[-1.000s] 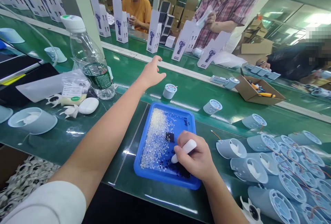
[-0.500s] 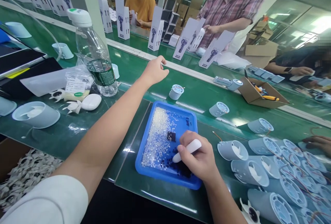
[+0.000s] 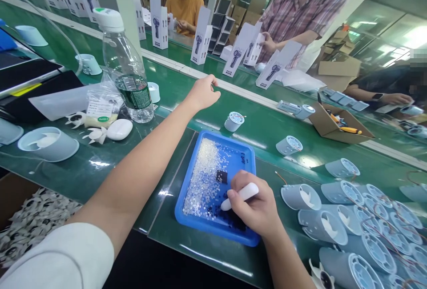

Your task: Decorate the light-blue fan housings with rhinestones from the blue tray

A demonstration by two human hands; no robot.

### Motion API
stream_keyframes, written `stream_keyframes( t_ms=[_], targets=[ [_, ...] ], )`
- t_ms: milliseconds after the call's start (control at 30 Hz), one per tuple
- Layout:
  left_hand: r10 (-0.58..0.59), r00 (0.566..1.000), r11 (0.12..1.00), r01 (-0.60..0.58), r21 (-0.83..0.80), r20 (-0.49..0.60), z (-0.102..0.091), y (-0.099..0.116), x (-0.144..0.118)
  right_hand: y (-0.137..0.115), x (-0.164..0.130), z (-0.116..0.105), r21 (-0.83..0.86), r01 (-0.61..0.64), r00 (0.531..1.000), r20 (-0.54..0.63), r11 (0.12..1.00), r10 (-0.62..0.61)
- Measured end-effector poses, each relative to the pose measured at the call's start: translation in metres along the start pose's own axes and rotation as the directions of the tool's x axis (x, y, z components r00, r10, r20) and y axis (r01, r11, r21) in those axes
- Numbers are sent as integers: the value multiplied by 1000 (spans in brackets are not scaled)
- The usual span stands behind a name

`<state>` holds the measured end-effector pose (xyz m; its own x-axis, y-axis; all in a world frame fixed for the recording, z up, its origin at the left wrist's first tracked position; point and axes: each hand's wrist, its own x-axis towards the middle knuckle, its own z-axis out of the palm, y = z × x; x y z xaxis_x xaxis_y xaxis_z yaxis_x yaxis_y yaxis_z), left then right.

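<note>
My left hand [image 3: 204, 93] is stretched out over the green conveyor belt, fingers loosely bent, with a gap between thumb and index finger. I see nothing held in it. Nearest to it on the belt stands a small light-blue cylinder housing [image 3: 234, 121] with a short wire. My right hand [image 3: 255, 202] grips a white pen-shaped tool [image 3: 248, 191], its rounded end low over a blue tray [image 3: 180, 215]. Inside the tray lie many tiny clear rings [image 3: 203, 182], a small dark square [image 3: 222, 176] and small black pieces, partly hidden by my right hand.
A water bottle [image 3: 128, 71] stands left beside white fan blades [image 3: 96, 134]. Many light-blue housings [image 3: 322, 226] crowd the right. White printed boxes [image 3: 235, 55] line the belt's far side, where co-workers sit or stand. An open carton [image 3: 336, 124] holds tools.
The housings on the belt have shifted slightly right. My left hand has edged right; my right hand barely moves. A co-worker's hand at the right edge has gone from view.
</note>
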<state>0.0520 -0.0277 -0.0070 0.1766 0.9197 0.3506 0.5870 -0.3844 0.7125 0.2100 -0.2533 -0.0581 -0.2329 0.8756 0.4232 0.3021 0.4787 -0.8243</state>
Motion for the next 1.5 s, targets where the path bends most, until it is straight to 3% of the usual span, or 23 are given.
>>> stream_keyframes(
  t_ms=[367,500,600,733,833,967,1100,1267,1367,1500],
  targets=[
    [-18,1000,1000,18,21,19,3,-12,3,-1,2,0,5,59,997,-49,998,-59],
    [-18,1000,999,18,27,13,0,-12,5,2,2,-1,-9,60,985,-159,998,-60],
    [-48,999,997,49,54,-8,-7,-15,7,5,3,-4,-113,-29,947,-322,993,-9],
    [-126,989,974,137,182,-72,-21,-23,9,8,5,-7,-193,-210,845,-529,958,78],
    [-256,953,907,295,301,-162,-32,-28,8,9,7,-7,-196,-304,794,-593,932,134],
    [-422,885,792,465,395,-194,-42,-32,5,10,12,-4,-208,-370,772,-611,906,175],
    [-570,811,671,551,495,-130,-42,-38,3,10,17,0,-208,-392,771,-605,896,197],
    [-683,728,565,573,593,-53,-37,-49,3,10,20,3,-321,-353,805,-583,879,110],
    [-665,740,597,607,525,-99,-36,-55,2,14,22,4,-344,-339,820,-564,876,96],
    [-583,785,725,618,305,-207,-40,-61,2,21,25,5,-388,-296,863,-500,873,71]
  ],
)
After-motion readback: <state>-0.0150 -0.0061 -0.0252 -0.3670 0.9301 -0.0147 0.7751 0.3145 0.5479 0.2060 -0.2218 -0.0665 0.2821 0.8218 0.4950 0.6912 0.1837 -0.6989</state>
